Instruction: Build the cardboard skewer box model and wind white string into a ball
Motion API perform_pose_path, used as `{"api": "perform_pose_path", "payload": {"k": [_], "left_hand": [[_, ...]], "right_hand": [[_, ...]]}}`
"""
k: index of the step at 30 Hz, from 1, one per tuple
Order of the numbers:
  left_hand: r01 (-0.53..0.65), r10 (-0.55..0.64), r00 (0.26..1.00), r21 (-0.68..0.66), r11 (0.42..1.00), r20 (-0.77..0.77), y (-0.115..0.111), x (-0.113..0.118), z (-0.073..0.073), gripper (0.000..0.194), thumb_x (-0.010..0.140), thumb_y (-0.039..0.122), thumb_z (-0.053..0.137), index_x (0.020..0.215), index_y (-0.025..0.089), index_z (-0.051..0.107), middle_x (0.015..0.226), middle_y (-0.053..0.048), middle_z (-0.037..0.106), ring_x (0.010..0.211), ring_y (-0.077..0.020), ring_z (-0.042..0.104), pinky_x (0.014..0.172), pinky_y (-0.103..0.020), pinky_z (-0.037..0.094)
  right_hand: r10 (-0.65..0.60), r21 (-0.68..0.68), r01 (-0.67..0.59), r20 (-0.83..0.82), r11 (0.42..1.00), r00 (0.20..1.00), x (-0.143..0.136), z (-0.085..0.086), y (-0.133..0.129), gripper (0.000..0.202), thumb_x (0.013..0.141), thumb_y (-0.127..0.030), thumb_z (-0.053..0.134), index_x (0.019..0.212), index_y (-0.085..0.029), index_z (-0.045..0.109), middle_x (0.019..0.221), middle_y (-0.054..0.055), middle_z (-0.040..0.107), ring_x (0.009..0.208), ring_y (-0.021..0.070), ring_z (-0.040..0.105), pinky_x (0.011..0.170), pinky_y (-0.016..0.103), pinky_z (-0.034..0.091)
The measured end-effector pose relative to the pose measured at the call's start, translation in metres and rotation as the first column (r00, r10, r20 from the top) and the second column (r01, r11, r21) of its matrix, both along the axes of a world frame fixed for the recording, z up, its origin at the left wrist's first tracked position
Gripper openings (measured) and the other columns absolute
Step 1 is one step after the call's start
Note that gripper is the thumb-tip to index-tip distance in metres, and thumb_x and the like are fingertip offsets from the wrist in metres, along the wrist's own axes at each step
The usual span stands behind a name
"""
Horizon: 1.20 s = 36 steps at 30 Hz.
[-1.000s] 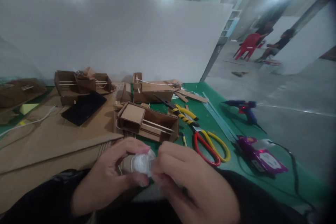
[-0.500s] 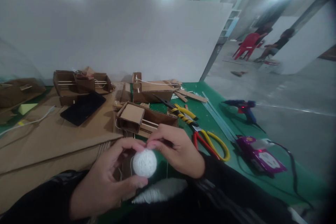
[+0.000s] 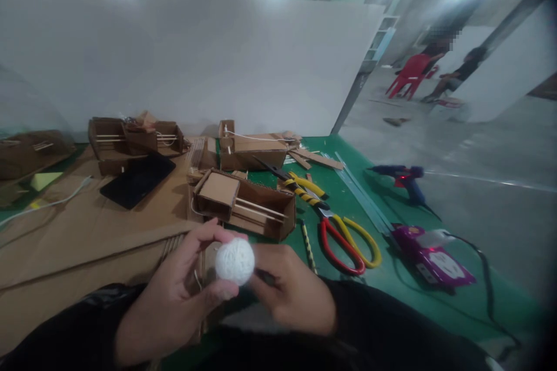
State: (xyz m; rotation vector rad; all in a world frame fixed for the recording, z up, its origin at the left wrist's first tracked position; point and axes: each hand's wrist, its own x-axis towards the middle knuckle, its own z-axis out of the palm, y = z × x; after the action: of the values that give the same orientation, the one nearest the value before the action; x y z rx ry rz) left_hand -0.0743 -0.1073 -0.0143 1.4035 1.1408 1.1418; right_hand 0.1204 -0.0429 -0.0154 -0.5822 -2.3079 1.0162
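A ball of white string [image 3: 235, 262] sits between the fingers and thumb of my left hand [image 3: 169, 295], which is closed round its left side. My right hand [image 3: 298, 290] is beside the ball on the right, its fingers curled and its fingertips partly hidden behind the ball. What those fingertips pinch, if anything, I cannot make out. Just beyond my hands lies an open cardboard box [image 3: 285, 226] with thin wooden sticks across its inside. To the right of the box rest scissors [image 3: 342, 246] with red and yellow handles, and a thin yellow-and-black striped stick [image 3: 308, 243].
Pliers [image 3: 307, 194] with yellow-and-black grips lie past the scissors. Clear glue sticks [image 3: 363, 191], a glue gun [image 3: 407, 177] and a purple power strip [image 3: 430, 261] are at right. On the left, a black flat panel [image 3: 139, 179] rests on cardboard sheets [image 3: 87, 226]. A white partition [image 3: 195, 64] stands behind.
My right hand has moved down from the top of the ball to its right side. The ball has shifted slightly left and up in my left hand.
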Motion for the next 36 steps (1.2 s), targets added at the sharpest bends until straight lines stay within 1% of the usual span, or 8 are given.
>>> {"api": "perform_pose_path", "payload": {"k": [5,11,14,17,21,26,32,36], "left_hand": [[0.039,-0.037,0.997,0.024,0.999,-0.073,0.006,-0.001,-0.004,0.036,0.090,0.025,0.067,0.121,0.028,0.049,0.130,-0.007,0.056,0.121,-0.0230,0.054,0.095,-0.028,0.048],[0.164,-0.130,0.971,0.161,0.973,-0.200,0.010,-0.005,0.000,0.038,0.091,0.024,0.064,0.127,0.032,0.055,0.125,-0.005,0.057,0.118,-0.0221,0.055,0.098,-0.028,0.045],[0.211,-0.197,0.968,0.078,0.974,-0.157,0.008,-0.004,0.003,0.041,0.090,0.025,0.067,0.128,0.033,0.054,0.122,-0.004,0.060,0.111,-0.0209,0.059,0.095,-0.028,0.047],[0.241,-0.242,0.970,-0.025,0.970,-0.020,0.007,-0.001,0.006,0.040,0.087,0.027,0.071,0.123,0.030,0.052,0.114,-0.003,0.063,0.105,-0.0191,0.061,0.090,-0.026,0.049],[0.264,-0.265,0.964,-0.039,0.964,-0.019,0.008,0.000,0.009,0.028,0.087,0.027,0.071,0.112,0.025,0.058,0.104,-0.002,0.064,0.096,-0.0169,0.061,0.084,-0.024,0.049],[0.177,-0.178,0.983,0.004,0.984,0.043,0.008,0.000,0.003,0.035,0.083,0.020,0.075,0.112,0.032,0.060,0.126,-0.001,0.057,0.115,-0.0177,0.058,0.093,-0.022,0.049],[0.119,-0.122,0.992,0.112,0.987,0.023,0.006,-0.001,-0.002,0.037,0.083,0.019,0.076,0.112,0.037,0.061,0.145,0.002,0.037,0.128,-0.0202,0.050,0.093,-0.020,0.050],[0.099,-0.104,0.994,0.119,0.988,0.036,0.004,-0.001,-0.001,0.036,0.088,0.020,0.071,0.116,0.038,0.056,0.137,0.001,0.051,0.127,-0.0186,0.051,0.099,-0.024,0.048]], "right_hand": [[-0.025,0.073,0.018,0.090,0.997,0.996,0.013,0.018,-0.019,0.012,0.079,-0.006,0.052,0.078,-0.018,0.051,0.068,-0.003,0.054,0.057,0.0093,0.044,0.053,0.021,0.031],[-0.007,0.240,-0.001,0.030,0.971,1.000,0.026,0.049,-0.019,0.015,0.085,-0.006,0.048,0.075,-0.016,0.051,0.070,-0.001,0.050,0.063,0.0103,0.043,0.055,0.023,0.031],[0.044,0.314,-0.046,0.012,0.948,0.999,0.027,0.054,-0.008,0.014,0.089,-0.007,0.050,0.080,-0.013,0.058,0.073,0.001,0.050,0.065,0.0111,0.043,0.056,0.024,0.032],[0.042,0.352,-0.028,-0.031,0.936,0.999,0.023,0.050,0.001,0.015,0.093,-0.009,0.053,0.086,-0.013,0.065,0.076,0.002,0.052,0.067,0.0118,0.045,0.058,0.023,0.035],[0.050,0.296,-0.015,-0.113,0.955,0.992,0.015,0.040,0.013,0.017,0.097,-0.016,0.055,0.092,-0.012,0.070,0.080,0.005,0.059,0.072,0.0125,0.051,0.063,0.022,0.042],[-0.017,0.174,0.060,-0.240,0.983,0.971,0.006,0.031,0.025,0.014,0.096,-0.021,0.060,0.089,-0.013,0.069,0.080,0.005,0.067,0.073,0.0122,0.056,0.065,0.021,0.044],[-0.163,0.063,0.180,-0.209,0.982,0.964,0.002,0.018,0.023,0.013,0.095,-0.020,0.059,0.088,-0.015,0.068,0.080,0.004,0.067,0.071,0.0119,0.058,0.066,0.022,0.044],[-0.136,0.025,0.141,-0.137,0.990,0.981,0.000,0.006,0.018,0.014,0.096,-0.017,0.054,0.086,-0.015,0.064,0.081,0.004,0.066,0.072,0.0126,0.057,0.066,0.022,0.042]]}}
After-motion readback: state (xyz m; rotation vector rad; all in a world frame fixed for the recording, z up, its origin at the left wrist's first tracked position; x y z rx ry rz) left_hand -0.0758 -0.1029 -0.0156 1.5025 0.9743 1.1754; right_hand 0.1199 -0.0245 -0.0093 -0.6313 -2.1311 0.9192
